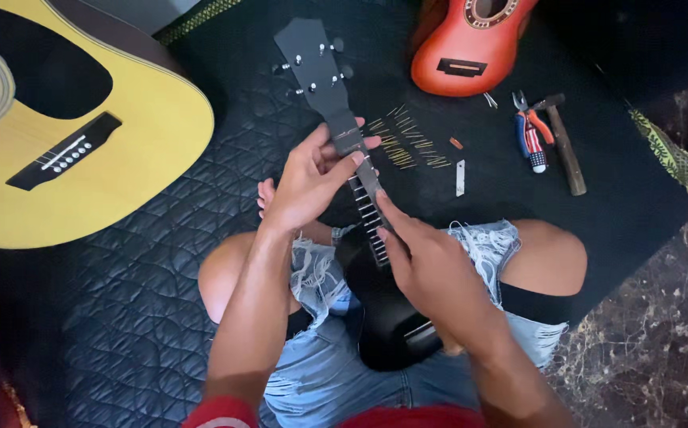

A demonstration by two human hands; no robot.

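Black quilted mat, ukulele in hands

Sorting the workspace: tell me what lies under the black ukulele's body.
The black ukulele rests on the person's lap, over frayed denim shorts and bare legs. The right hand and forearm cover part of its body; whatever lies directly beneath is hidden.

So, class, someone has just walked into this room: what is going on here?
A person sits on a dark quilted mat with a small black ukulele across the lap. The left hand grips its neck near the headstock, and the right hand presses a fingertip on the fretboard. Thin brass-coloured fret wires lie scattered beyond, beside pliers and a hammer. A yellow guitar and an orange ukulele rest nearby.
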